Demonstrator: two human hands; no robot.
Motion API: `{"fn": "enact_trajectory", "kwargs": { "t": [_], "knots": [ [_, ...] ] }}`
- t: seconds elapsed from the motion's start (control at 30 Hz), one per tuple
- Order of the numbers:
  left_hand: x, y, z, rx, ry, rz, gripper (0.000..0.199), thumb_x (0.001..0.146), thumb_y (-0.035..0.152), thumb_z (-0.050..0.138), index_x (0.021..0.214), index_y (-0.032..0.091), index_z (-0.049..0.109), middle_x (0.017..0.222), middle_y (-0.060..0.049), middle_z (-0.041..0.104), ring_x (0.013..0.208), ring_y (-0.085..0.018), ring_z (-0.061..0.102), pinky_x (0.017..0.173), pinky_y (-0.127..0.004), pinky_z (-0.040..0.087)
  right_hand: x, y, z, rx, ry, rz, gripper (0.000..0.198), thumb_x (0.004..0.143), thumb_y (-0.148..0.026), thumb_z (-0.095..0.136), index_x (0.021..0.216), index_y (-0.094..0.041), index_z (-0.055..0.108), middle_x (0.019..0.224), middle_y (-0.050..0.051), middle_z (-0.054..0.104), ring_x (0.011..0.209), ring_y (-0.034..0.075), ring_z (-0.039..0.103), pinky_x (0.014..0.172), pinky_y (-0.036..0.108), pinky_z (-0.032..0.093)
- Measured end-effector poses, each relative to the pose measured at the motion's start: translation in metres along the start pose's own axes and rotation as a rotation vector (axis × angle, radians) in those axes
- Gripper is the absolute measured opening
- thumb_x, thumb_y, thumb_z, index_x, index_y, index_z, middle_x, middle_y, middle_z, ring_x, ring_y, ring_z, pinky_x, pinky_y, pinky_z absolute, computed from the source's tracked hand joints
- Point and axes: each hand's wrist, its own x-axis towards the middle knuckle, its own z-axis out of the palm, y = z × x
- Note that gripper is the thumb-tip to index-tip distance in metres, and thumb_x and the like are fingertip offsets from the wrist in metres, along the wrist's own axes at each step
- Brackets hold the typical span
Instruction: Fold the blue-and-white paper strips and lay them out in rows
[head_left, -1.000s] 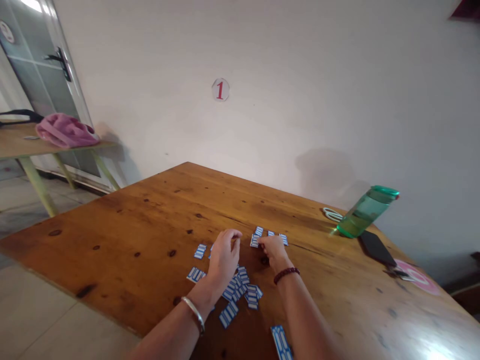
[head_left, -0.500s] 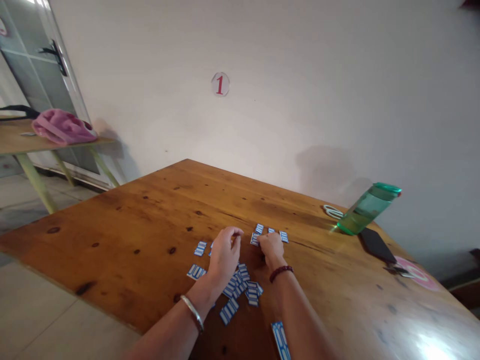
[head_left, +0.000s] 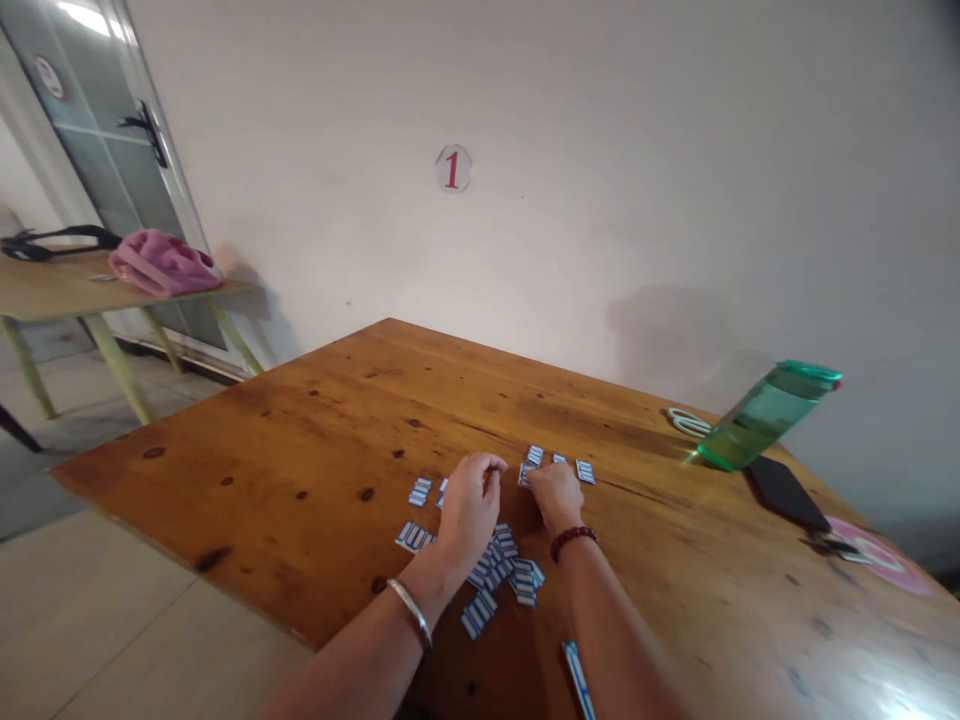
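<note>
My right hand (head_left: 557, 496) is closed, its fingertips down at a small blue-and-white striped card (head_left: 526, 475) on the wooden table (head_left: 315, 440). Just left of it, my left hand (head_left: 471, 508) hovers with fingers and thumb curled toward each other; whatever lies between them is hidden. Below and partly behind the left wrist is a loose pile of similar cards (head_left: 496, 565). More lie beyond the right hand, among them one card (head_left: 585, 472) to its right and another card (head_left: 535, 455) farther back. Left of my left hand rest a card (head_left: 420, 491) and overlapping cards (head_left: 413, 537).
A green bottle (head_left: 769, 415) leans at the right, near a coiled white cable (head_left: 688, 422) and a dark phone-like slab (head_left: 787, 493). Keys (head_left: 834, 545) lie on a pink round sticker (head_left: 892, 560). By my right forearm is a blue-and-white strip (head_left: 577, 680).
The whole view has shifted slightly, so the scene sits farther right. Both hands keep nearly the same pose and place over the cards.
</note>
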Motion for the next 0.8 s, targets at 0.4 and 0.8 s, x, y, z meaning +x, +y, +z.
{"fn": "enact_trajectory", "kwargs": {
  "t": [0.4, 0.8],
  "knots": [
    [0.0, 0.002, -0.003, 0.01, 0.033, 0.115, 0.019, 0.076, 0.005, 0.045, 0.076, 0.017, 0.059, 0.075, -0.003, 0.063, 0.071, -0.015, 0.058, 0.068, -0.027, 0.047, 0.0, 0.006, 0.001, 0.251, -0.052, -0.054, 0.026, 0.086, -0.032, 0.051, 0.107, -0.016, 0.054, 0.106, 0.006, 0.058, 0.087, 0.016, 0.058, 0.074, 0.036, 0.049],
    [0.003, 0.021, -0.018, -0.301, 0.179, 0.043, 0.013, 0.079, 0.017, 0.05, 0.078, 0.017, 0.063, 0.077, -0.003, 0.066, 0.074, -0.015, 0.061, 0.07, -0.026, 0.047, -0.081, 0.075, -0.047, 0.832, -0.063, -0.423, 0.028, 0.064, -0.043, 0.061, 0.07, -0.016, 0.057, 0.047, -0.006, 0.048, 0.042, 0.009, 0.043, 0.041, 0.02, 0.034]
  ]
}}
